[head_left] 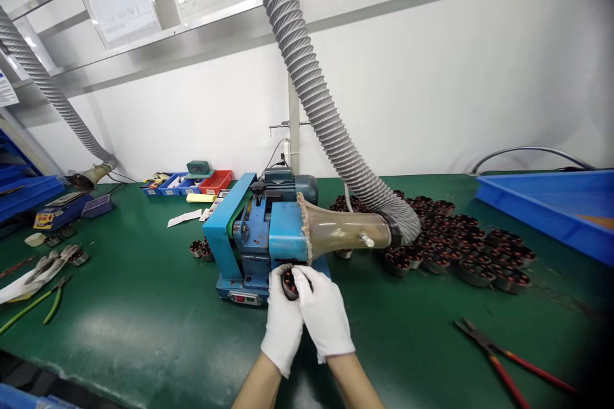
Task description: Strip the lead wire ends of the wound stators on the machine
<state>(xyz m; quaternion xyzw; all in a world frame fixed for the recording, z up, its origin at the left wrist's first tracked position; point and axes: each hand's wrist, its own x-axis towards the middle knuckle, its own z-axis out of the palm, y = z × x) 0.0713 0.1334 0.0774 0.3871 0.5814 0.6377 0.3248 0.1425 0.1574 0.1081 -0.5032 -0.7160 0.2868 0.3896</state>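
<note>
Both of my hands wear white gloves and meet in front of the blue belt-driven machine (288, 230). Between them is a motor stator (289, 284), a dark ring with copper windings. My left hand (283, 319) grips its left side, and my right hand (323, 310) has thumb and fingers closed on its right side. The stator is at the machine's lower front opening; whether it touches anything inside is hidden. A clear tapered hood (348, 230) leads from the machine to a grey ribbed hose (316, 89).
Many more stators (451, 236) crowd the bench on the right, beside a blue tray (542, 204). Red-handled pliers (489, 345) lie at the front right. On the left are green-handled pliers (55, 300), a glove (43, 271) and small parts bins (177, 184).
</note>
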